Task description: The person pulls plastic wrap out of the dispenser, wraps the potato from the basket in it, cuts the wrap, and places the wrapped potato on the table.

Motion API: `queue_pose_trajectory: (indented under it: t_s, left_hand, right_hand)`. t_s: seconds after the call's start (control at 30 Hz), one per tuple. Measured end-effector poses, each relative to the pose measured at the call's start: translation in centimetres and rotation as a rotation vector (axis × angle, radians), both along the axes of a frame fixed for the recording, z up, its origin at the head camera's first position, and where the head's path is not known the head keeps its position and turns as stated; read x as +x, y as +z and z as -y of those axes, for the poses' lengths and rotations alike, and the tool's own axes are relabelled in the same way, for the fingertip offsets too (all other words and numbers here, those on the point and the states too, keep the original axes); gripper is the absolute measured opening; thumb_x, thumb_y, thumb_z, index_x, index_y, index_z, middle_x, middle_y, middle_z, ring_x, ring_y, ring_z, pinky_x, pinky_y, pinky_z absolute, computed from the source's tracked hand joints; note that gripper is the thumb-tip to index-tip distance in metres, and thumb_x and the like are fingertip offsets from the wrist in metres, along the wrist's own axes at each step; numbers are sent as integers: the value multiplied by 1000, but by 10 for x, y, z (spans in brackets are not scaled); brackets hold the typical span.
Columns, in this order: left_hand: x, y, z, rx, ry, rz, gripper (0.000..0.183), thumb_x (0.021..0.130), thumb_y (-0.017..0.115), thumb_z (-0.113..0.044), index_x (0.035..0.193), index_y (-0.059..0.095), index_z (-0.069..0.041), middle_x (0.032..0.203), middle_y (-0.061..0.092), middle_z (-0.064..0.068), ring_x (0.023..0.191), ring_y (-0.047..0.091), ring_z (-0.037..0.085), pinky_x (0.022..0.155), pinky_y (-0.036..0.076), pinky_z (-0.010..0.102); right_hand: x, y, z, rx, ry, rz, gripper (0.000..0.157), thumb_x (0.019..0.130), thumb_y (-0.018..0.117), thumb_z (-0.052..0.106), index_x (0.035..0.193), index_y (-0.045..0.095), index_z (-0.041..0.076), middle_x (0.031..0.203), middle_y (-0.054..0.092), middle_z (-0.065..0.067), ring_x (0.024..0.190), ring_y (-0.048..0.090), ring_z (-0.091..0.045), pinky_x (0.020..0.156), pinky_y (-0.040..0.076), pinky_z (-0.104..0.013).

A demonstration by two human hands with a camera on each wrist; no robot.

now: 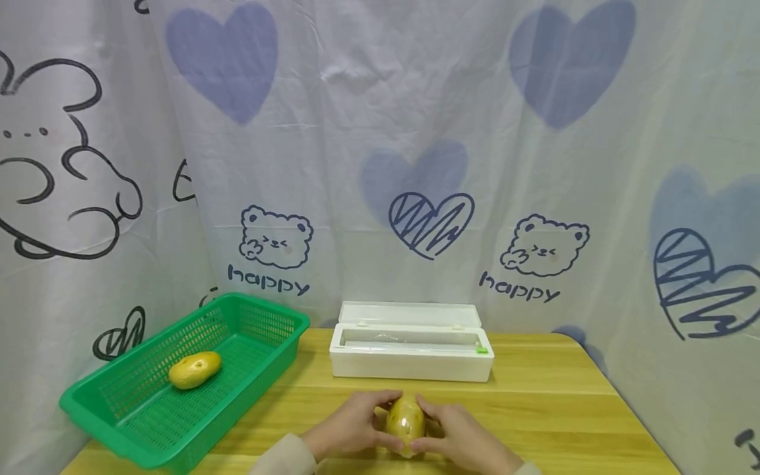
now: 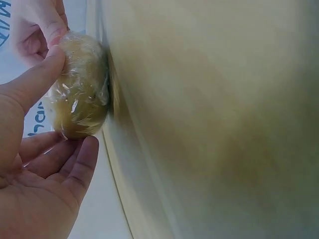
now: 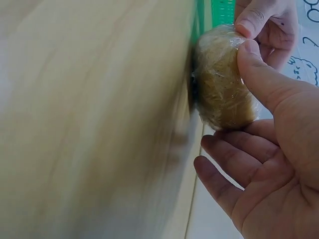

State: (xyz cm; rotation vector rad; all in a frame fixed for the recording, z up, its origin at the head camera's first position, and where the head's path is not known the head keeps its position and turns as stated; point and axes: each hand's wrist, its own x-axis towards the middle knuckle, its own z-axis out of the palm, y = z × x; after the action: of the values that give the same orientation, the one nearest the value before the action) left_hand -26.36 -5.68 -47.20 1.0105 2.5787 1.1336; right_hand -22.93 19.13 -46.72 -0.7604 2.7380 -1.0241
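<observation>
A yellow potato [image 1: 406,422] wrapped in clear cling film stands near the front of the table, between both hands. My left hand [image 1: 355,423] grips it from the left, with the thumb near one end and fingertips at the other. From the right, my right hand [image 1: 462,435] holds it in the same way. Wrinkled, shiny film shows over the potato [image 2: 79,92] in the left wrist view. Seen from the right wrist, the potato [image 3: 222,82] is close against the tabletop, and both thumbs meet near its near end.
Behind the hands sits a white cling film dispenser [image 1: 410,367] with its lid raised and a green slider [image 1: 481,350] at its right end. A green plastic basket [image 1: 249,389] at the left holds another yellow potato [image 1: 194,369]. A printed curtain [image 1: 356,277] hangs behind the wooden table [image 1: 552,409].
</observation>
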Motion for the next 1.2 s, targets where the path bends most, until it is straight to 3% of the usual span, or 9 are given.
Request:
queue_pose_trajectory:
  t_s: [0.17, 0.33, 0.63, 1.0, 1.2]
  left_hand:
    - [-2, 1, -3, 9, -2, 11, 82, 82, 96, -29, 148, 59, 3, 134, 73, 14, 117, 72, 17, 88, 61, 20]
    - [-3, 2, -4, 22, 0, 33, 80, 81, 96, -27, 146, 61, 2, 132, 74, 13, 115, 72, 17, 91, 62, 22]
    - [-6, 2, -4, -4, -22, -13, 81, 80, 96, -32, 146, 61, 1, 133, 74, 12, 114, 72, 14, 95, 60, 21]
    - [-6, 3, -4, -64, -44, -79, 83, 77, 98, -33, 144, 61, -2, 129, 75, 8, 113, 70, 8, 98, 60, 25]
    - [-6, 3, -6, -66, -48, -75, 84, 75, 100, -33, 143, 60, -3, 128, 75, 10, 113, 72, 11, 97, 61, 26]
  right_hand:
    - [-2, -3, -4, -24, -3, 40, 85, 93, 80, 48, 154, 52, -5, 153, 61, -20, 140, 59, -33, 117, 46, -57]
    - [-3, -4, -7, -35, 26, 11, 78, 93, 79, 46, 155, 56, 4, 149, 67, -11, 136, 63, -24, 115, 51, -50]
    - [-4, -5, -9, -58, 62, 35, 74, 96, 77, 45, 155, 56, 6, 142, 73, -3, 129, 65, -9, 113, 54, -41]
    - [-3, -8, -10, -66, 59, 74, 71, 96, 77, 45, 153, 58, 7, 141, 73, -3, 126, 64, -4, 113, 54, -40]
    - [-3, -9, -13, -64, 57, 75, 71, 96, 78, 44, 153, 58, 6, 142, 73, -3, 126, 65, -6, 114, 53, -41]
